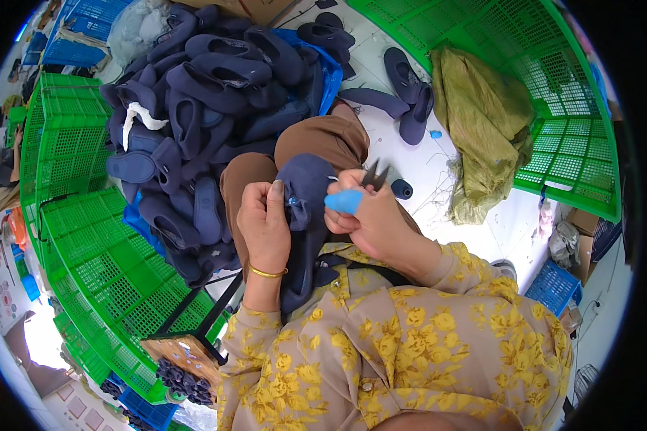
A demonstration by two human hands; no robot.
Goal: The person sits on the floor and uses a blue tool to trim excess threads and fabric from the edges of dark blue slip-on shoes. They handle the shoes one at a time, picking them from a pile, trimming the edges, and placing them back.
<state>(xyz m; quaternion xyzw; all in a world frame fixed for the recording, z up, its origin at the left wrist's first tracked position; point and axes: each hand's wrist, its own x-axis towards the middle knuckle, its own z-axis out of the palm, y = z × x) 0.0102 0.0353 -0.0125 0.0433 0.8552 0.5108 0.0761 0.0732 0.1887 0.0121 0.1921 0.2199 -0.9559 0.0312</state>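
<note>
A navy fabric shoe (306,177) lies across my lap, with a small bow and a shiny blue ornament on its front. My left hand (264,224) is closed on the shoe at the bow, thumb on top. Close by on the right, my right hand (382,224) is closed round a pair of dark thread snips (375,174), whose pointed blades stick out away from me. A blue finger cover (344,202) sits on one finger of that hand. Its fingertips are beside the shoe; whether they touch it or pinch a thread I cannot tell.
A large heap of navy shoes (216,79) spreads ahead and left, on blue sheeting. Green crates (108,266) stand at left, another green crate (568,93) at far right. An olive sack (482,129), a few loose shoes (407,86) and a dark spool (402,189) are on the white floor.
</note>
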